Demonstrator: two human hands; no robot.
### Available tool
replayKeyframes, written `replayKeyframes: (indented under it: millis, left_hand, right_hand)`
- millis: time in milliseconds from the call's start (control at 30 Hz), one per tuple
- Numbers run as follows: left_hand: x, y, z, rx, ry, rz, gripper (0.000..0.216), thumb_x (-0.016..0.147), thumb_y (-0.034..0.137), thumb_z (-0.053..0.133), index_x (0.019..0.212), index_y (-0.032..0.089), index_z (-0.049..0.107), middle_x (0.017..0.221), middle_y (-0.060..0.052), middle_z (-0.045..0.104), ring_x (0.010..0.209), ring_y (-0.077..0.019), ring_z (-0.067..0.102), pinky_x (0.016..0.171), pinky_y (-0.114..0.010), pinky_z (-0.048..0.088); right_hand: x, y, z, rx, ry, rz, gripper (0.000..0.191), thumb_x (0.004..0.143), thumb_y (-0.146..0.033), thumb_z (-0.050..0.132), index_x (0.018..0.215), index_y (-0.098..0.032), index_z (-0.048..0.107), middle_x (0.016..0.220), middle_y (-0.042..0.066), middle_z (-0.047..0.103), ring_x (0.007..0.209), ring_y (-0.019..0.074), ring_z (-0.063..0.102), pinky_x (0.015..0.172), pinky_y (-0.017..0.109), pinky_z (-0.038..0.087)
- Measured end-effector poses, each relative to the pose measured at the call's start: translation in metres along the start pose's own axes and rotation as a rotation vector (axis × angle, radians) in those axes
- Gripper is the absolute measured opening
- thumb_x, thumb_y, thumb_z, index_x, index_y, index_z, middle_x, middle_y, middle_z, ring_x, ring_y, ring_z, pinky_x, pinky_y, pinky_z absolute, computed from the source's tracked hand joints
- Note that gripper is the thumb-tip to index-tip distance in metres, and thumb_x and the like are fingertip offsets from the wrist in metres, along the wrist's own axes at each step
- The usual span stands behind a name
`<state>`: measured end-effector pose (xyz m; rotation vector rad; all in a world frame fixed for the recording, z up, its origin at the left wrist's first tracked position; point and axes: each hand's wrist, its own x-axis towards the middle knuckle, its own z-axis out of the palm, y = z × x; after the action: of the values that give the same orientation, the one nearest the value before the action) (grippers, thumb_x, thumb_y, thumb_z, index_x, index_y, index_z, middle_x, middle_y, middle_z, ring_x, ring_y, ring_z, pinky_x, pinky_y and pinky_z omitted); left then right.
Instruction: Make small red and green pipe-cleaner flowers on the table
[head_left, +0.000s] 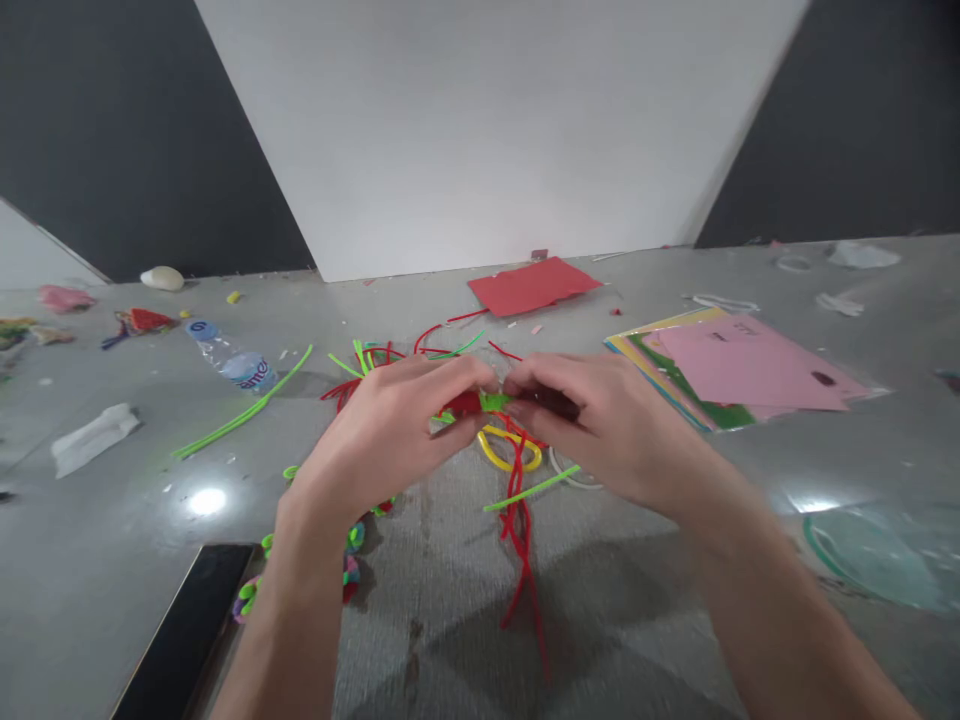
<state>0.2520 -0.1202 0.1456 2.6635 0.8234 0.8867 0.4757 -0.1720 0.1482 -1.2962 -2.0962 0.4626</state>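
Nearest you, at seven o'clock, a black phone (184,630) lies by your left forearm; red fuzzy strands (519,520) trail toward six. A yellow loop (499,463) sits just beyond. And here, dead centre, is the green piece (493,402), pinched in the closed fingertips of your left hand (409,420) and right hand (600,425), other fingers curled. Looks like fine bending or wrapping; that calls for steady pressure from both sides. Farther off, at twelve: a red sheet (532,285).
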Motion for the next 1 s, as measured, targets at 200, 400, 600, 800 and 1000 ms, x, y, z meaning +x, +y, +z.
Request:
replayKeyframes:
  millis: [200, 400, 600, 800, 1000]
  left_hand:
    - [-0.001, 0.004, -0.002, -0.014, 0.068, 0.040, 0.021, 0.088, 0.009, 0.067, 0.102, 0.024, 0.066, 0.092, 0.005, 0.075, 0.079, -0.0101, 0.069, 0.076, -0.021, 0.052]
    - [0.002, 0.011, -0.007, -0.109, 0.048, -0.046, 0.028, 0.080, 0.004, 0.062, 0.100, 0.023, 0.069, 0.088, 0.006, 0.076, 0.075, -0.0086, 0.068, 0.074, -0.018, 0.054]
    - [0.004, 0.011, -0.008, -0.183, 0.063, -0.071, 0.022, 0.078, 0.006, 0.061, 0.090, 0.023, 0.069, 0.078, 0.007, 0.072, 0.065, -0.0086, 0.063, 0.074, -0.022, 0.054]
    - [0.002, 0.012, -0.007, -0.203, 0.080, -0.069, 0.021, 0.078, 0.007, 0.061, 0.088, 0.024, 0.066, 0.077, 0.007, 0.071, 0.063, -0.0086, 0.062, 0.071, -0.023, 0.054]
    - [0.000, 0.011, -0.007, -0.209, 0.092, -0.082, 0.024, 0.076, 0.004, 0.064, 0.089, 0.025, 0.064, 0.079, 0.008, 0.070, 0.067, -0.0090, 0.063, 0.072, -0.023, 0.053]
  right_hand:
    - [-0.001, -0.002, -0.001, 0.156, -0.031, 0.086, 0.012, 0.100, -0.021, 0.060, 0.089, -0.021, 0.064, 0.071, -0.006, 0.056, 0.061, 0.0098, 0.043, 0.053, 0.026, 0.033]
    - [-0.001, -0.004, 0.000, 0.155, 0.016, 0.053, 0.012, 0.095, -0.015, 0.064, 0.085, -0.021, 0.062, 0.066, -0.008, 0.052, 0.059, 0.0079, 0.042, 0.052, 0.025, 0.033]
    - [-0.003, -0.008, -0.002, 0.125, 0.067, 0.011, 0.011, 0.091, -0.010, 0.066, 0.088, -0.021, 0.065, 0.069, -0.007, 0.058, 0.059, 0.0073, 0.047, 0.054, 0.023, 0.036]
    - [-0.002, -0.008, -0.003, 0.150, 0.066, 0.004, 0.012, 0.091, -0.011, 0.067, 0.087, -0.022, 0.065, 0.069, -0.007, 0.057, 0.059, 0.0072, 0.048, 0.054, 0.023, 0.037]
    - [-0.002, -0.009, -0.003, 0.170, 0.070, 0.010, 0.012, 0.091, -0.011, 0.067, 0.087, -0.021, 0.064, 0.070, -0.007, 0.059, 0.060, 0.0080, 0.049, 0.055, 0.023, 0.039]
